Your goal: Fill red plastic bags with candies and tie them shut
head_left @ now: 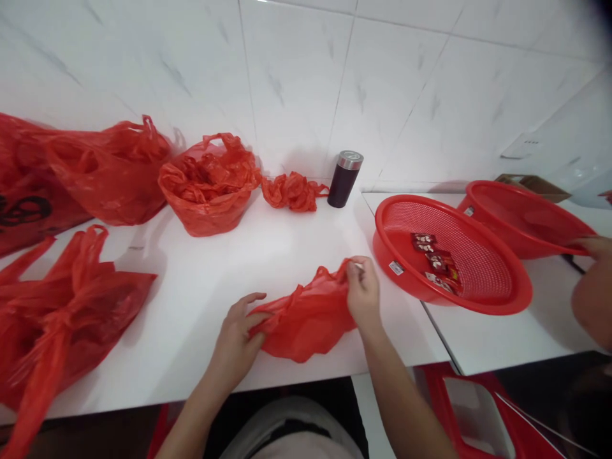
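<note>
A thin red plastic bag (308, 322) is stretched between my two hands above the white table's front part. My left hand (239, 335) grips its left side, with the thumb on the film and the index finger raised off it. At the upper right corner, my right hand (363, 290) pinches the bag's edge in closed fingers. Just right of that hand stands a round red plastic basket (399, 220) with perforated walls. Several small dark-wrapped packets (437, 260) lie inside it.
Filled red bags (109, 172) crowd the left side, one tied bag (62, 319) nearest me. Along the wall are a bag of crumpled bags (205, 204), a loose bag (294, 191) and a dark tumbler (344, 182). Another person's hand (595, 245) touches a second red basket (521, 217).
</note>
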A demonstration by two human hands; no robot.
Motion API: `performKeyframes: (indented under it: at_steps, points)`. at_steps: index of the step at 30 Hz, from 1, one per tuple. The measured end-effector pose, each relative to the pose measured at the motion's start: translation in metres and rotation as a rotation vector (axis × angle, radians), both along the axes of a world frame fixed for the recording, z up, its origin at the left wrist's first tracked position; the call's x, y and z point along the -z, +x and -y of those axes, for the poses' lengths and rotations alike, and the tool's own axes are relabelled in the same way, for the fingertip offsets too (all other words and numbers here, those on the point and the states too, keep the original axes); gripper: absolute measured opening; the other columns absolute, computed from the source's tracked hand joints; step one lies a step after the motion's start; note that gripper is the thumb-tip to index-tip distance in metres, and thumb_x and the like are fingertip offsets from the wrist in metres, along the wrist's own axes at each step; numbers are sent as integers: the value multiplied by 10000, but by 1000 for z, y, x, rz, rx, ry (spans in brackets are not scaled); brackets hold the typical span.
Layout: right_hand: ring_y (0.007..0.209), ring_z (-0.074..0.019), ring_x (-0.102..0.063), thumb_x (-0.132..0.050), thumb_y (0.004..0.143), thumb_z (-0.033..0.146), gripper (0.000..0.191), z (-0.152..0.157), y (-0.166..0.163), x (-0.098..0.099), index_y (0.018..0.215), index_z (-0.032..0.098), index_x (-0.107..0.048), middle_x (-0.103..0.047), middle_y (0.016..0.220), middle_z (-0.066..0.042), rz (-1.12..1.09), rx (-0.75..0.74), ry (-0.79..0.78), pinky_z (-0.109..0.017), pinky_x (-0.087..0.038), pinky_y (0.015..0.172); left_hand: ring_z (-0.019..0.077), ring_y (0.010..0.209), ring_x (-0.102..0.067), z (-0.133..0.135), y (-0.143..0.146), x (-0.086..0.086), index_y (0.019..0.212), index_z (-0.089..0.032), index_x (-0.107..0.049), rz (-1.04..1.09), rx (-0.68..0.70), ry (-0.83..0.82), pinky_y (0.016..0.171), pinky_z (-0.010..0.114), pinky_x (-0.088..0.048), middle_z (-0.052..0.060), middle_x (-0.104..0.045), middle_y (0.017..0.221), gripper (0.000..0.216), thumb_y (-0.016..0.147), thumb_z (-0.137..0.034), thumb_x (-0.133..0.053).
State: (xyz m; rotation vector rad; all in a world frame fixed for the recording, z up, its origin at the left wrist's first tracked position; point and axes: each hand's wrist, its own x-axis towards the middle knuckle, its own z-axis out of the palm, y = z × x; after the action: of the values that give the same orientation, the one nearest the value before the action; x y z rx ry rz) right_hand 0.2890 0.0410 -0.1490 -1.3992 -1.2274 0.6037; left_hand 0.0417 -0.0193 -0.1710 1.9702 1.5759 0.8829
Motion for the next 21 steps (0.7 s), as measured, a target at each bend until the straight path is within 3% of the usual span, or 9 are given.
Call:
performKeyframes:
  at_steps: [4,8,10,13,15,18,21]
  points:
    - [782,-158,-568,-534,878,393,192,-6,28,-10,948,217,-505,-571,853,-4,-201,128,91,-315,-462,745,285,1174,-538,0,-22,-5,925,-245,-742,158,-100,-37,886,414,-517,84,-549,1267,225,834,-309,-546]
    - [958,-172,-589,-566,861,235,141,17,15,-42,993,234,-516,-577,1000,-38,-114,166,365,-365,-460,887,244,1111,-574,3,-21,-16,964,-243,-727,257,-65,-33,922,395,-500,78,-564,1192,233,812,-255,-551]
    - [935,-168,-595,-532,869,164,153,32,1,-59,995,250,-549,-590,969,-32,68,2,432,-349,-484,858,224,1081,-583,4,-15,-22,981,-250,-715,281,-24,-30,920,385,-501,72,-566,1178,238,825,-227,-536]
    - [948,-187,-601,-523,845,116,245,47,-12,-75,1032,258,-591,-610,992,-47,409,-423,409,-352,-524,816,220,1117,-567,5,-7,-28,986,-260,-702,305,18,-2,932,371,-495,66,-555,1186,223,843,-207,-539]
    - [1044,-219,-581,-522,825,98,333,55,-9,-85,1109,258,-587,-581,1127,-81,543,-476,420,-397,-527,853,223,1154,-547,8,-6,-30,988,-266,-698,303,34,13,942,363,-490,67,-541,1202,222,849,-191,-542]
    - [1114,-239,-562,-475,801,28,465,67,0,-104,1193,263,-560,-539,1243,-100,495,-405,476,-407,-537,840,232,1193,-521,15,-5,-30,1007,-270,-688,275,55,0,968,383,-476,72,-525,1233,246,851,-161,-533]
    - [1025,-199,-606,-430,804,3,443,74,-4,-113,1173,215,-555,-618,1141,-88,451,-674,442,-337,-548,787,250,1288,-445,23,0,-38,1032,-281,-676,253,120,-44,1017,418,-444,69,-466,1354,270,861,-140,-520]
